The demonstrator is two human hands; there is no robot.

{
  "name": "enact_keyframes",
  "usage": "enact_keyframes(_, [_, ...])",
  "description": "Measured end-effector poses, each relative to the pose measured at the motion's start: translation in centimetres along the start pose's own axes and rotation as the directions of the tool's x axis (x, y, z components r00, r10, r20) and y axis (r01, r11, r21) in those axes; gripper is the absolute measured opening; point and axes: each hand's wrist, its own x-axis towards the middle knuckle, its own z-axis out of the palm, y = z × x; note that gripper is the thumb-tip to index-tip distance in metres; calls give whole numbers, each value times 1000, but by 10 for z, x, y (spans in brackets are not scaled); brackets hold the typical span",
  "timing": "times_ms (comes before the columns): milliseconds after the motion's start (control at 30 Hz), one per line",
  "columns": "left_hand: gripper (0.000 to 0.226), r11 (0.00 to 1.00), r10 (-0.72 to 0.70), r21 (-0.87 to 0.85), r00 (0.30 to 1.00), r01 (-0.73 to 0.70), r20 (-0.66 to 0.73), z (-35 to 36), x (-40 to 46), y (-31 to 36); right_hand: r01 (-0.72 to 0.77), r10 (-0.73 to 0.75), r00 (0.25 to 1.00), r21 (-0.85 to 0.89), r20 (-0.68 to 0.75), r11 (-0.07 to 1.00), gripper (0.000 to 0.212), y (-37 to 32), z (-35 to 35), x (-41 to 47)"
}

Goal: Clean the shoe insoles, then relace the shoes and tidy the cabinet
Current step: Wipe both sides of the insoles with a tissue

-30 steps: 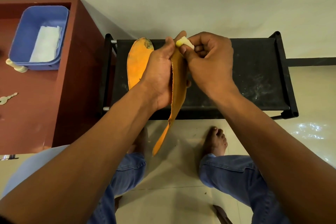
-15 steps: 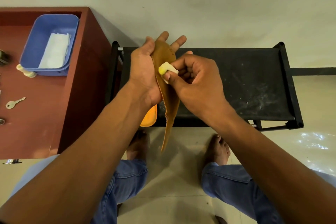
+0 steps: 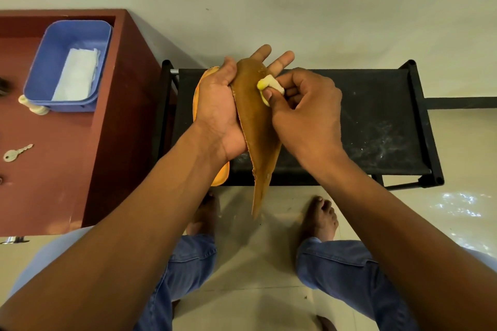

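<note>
My left hand (image 3: 219, 113) holds a brown-orange insole (image 3: 258, 129) upright by its toe end, fingers spread behind it, heel end hanging over the floor. My right hand (image 3: 304, 113) pinches a small yellowish-white wipe wad (image 3: 269, 84) against the insole's upper face. A second, brighter orange insole (image 3: 197, 97) lies on the black rack (image 3: 376, 121) behind my left hand, mostly hidden; its lower tip (image 3: 222, 176) shows under my wrist.
A red-brown cabinet top (image 3: 53, 169) at the left carries a blue tub (image 3: 61, 62) with white tissues (image 3: 78, 75), a cream object (image 3: 35, 107) and a key (image 3: 16, 153). My bare feet (image 3: 320, 220) rest on the tiled floor below the rack.
The held insole has turned from edge-on to face-on in my left hand. My right hand with the wad came down from the insole's top edge onto its face.
</note>
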Motion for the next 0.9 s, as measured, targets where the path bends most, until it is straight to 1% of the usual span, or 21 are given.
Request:
enact_keyframes(100, [68, 999, 40, -32, 999, -40, 3, -8, 3, 8, 35, -46, 989, 80, 140, 996, 11, -3, 2, -3])
enact_keyframes(200, [68, 994, 98, -46, 995, -97, 10, -16, 7, 16, 57, -91, 961, 133, 262, 989, 10, -7, 4, -10])
enact_keyframes(300, [68, 990, 127, -71, 992, -125, 18, -19, 8, 20, 67, -115, 943, 158, 312, 985, 12, -9, 2, -13])
enact_keyframes(367, [68, 988, 125, -90, 992, -122, 28, -19, 8, 20, 79, -125, 944, 161, 306, 984, 12, -10, 1, -15])
enact_keyframes(433, [67, 990, 111, -96, 993, -107, 34, -17, 8, 17, 91, -119, 956, 117, 267, 989, 11, -10, 2, -16])
enact_keyframes(633, [68, 997, 61, -57, 997, -58, 52, -6, 4, 2, 83, -80, 995, -65, 53, 994, 11, -4, 0, -4])
enact_keyframes(733, [68, 998, 59, -28, 997, -58, 48, -4, 3, -2, 57, -58, 998, -82, -22, 995, 9, 1, -4, 3])
enact_keyframes(800, [68, 998, 63, -23, 997, -63, 34, -4, 3, -1, 54, -55, 998, -60, -23, 997, 8, 2, -4, 3])
enact_keyframes(900, [69, 995, 92, -41, 996, -92, 0, -7, 4, 4, 49, -49, 997, 17, 56, 999, 10, 1, -1, 2])
